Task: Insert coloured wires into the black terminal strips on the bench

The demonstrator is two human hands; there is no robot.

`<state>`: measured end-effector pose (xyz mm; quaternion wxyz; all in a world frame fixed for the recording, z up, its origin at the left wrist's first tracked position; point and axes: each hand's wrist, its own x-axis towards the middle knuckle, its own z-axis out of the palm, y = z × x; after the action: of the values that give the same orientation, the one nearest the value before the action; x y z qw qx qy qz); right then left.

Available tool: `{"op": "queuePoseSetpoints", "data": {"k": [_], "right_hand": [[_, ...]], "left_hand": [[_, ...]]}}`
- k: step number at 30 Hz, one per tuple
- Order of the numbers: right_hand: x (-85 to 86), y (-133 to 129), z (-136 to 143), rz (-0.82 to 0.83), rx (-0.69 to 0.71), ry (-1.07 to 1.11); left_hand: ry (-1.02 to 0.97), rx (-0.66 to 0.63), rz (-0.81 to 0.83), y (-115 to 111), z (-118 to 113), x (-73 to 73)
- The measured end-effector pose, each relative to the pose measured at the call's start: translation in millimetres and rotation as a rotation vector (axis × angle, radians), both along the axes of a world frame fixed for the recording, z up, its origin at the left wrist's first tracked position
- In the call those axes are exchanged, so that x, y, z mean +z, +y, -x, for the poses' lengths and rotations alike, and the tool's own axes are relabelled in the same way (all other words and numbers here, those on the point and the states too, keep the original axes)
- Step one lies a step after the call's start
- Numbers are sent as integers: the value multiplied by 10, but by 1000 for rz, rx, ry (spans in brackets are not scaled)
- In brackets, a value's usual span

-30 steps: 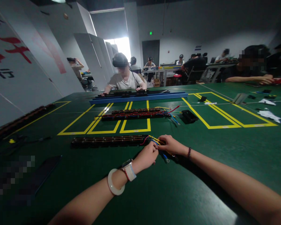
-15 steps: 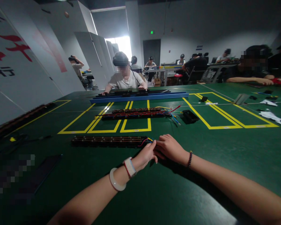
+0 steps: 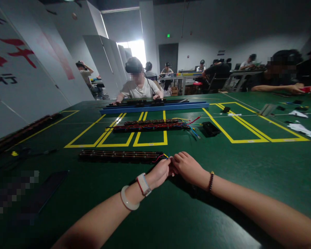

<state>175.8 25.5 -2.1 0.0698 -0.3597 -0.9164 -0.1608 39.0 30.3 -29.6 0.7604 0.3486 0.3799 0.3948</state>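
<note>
A long black strip assembly (image 3: 119, 156) with thin copper-coloured lines lies on the green table (image 3: 98, 193). Short coloured wires (image 3: 166, 156) come out of its right end. My left hand (image 3: 161, 172) is closed on these wires at the fingertips, with a watch and a pale bangle on that arm. Touching it from the right, my right hand (image 3: 188, 167) has its fingers curled in a pinch; what lies between them is too small and hidden to name.
Beyond lie a wired bundle (image 3: 150, 126), an open black box (image 3: 210, 129) and a long blue rail (image 3: 155, 108). A person (image 3: 138, 84) sits opposite. White scraps (image 3: 300, 129) lie at the right, a dark flat object (image 3: 53, 190) at the left.
My right hand has shifted slightly down, and its fingers have curled in closer to my left hand. My left fingers have drawn in a little. The strip assembly has stayed put.
</note>
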Motion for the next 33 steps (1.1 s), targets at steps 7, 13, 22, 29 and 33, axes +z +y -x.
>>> {"op": "queuePoseSetpoints", "data": {"k": [7,13,22,29,33], "right_hand": [[244,23,-67,81,-119,93],[217,41,-94,292,-253,80],[143,141,-148,434,-285,161],[148,47,-54,231,-83,15],[141,-14,-31,136,11,-111]], "left_hand": [[-34,-55,10,-6,34,24],[-4,-51,-17,-12,37,45],[10,-46,-6,-5,35,18],[18,-103,-39,-17,23,56],[66,-104,0,6,20,12]]}}
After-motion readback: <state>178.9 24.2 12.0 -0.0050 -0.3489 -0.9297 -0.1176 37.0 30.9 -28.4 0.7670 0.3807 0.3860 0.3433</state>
